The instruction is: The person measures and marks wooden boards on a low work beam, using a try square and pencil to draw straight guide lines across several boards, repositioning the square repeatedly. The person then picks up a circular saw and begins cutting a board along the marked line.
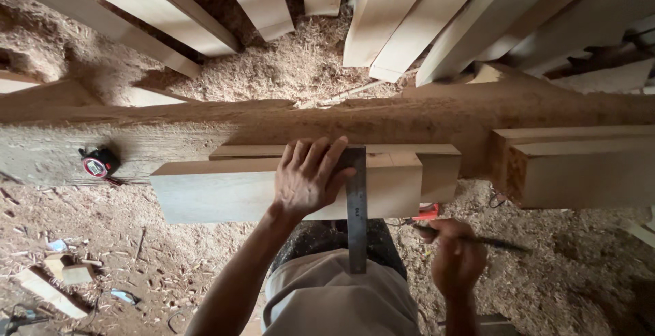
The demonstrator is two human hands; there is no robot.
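While the left hand [308, 178] lies flat, fingers spread, on the square [356, 203], that steel blade runs out from under the palm and hangs off the near edge of the pale board [225, 189]. Its grip is released, pressing rather than grasping. The right hand [456, 257], low and apart, is clenched around a dark pencil [495, 242]. A tape measure [97, 164] sits on the beam [170, 135].

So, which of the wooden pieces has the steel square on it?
The pale plank under the left hand, lying across the rough beam; the steel square crosses it alone.
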